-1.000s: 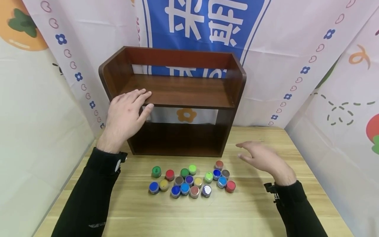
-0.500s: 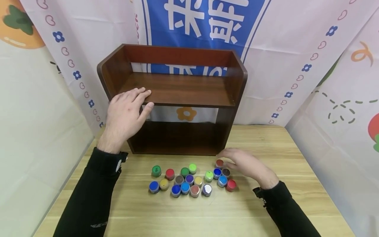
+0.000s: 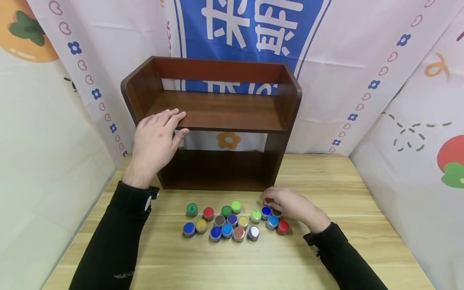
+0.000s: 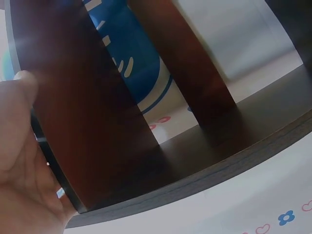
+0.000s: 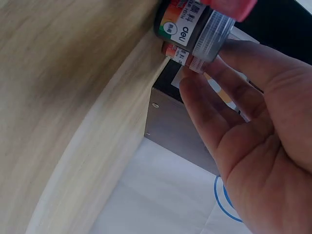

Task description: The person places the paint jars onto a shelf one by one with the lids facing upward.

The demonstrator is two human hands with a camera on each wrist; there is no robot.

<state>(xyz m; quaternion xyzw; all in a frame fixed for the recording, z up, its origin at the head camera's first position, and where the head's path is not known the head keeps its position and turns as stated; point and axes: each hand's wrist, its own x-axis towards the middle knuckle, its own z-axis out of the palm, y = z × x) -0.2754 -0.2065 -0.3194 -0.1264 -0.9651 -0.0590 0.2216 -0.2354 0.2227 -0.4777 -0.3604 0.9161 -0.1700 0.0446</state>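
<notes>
My left hand (image 3: 154, 141) lies on the middle board of a dark brown wooden shelf (image 3: 224, 112), fingers stretched over it and thumb at the front edge. The left wrist view has this thumb beside the brown board (image 4: 87, 112). My right hand (image 3: 295, 205) is by the shelf's lower right corner, thumb and fingers pinching a small paint jar with a reddish-brown lid (image 3: 268, 201). Part of that jar is hidden by the fingers. In the right wrist view, a labelled dark jar (image 5: 183, 29) stands in front of the reddish-brown jar (image 5: 197, 65).
Several small paint jars with coloured lids stand on the wooden table (image 3: 232, 262) before the shelf, among them a blue one (image 3: 189, 228), a white one (image 3: 253, 233) and a red one (image 3: 282, 227). Printed fabric (image 3: 326, 100) hangs behind.
My right hand has moved left and slightly down, from the table's right side to the reddish-brown jar, and its fingers have closed around it. The left hand stays on the shelf.
</notes>
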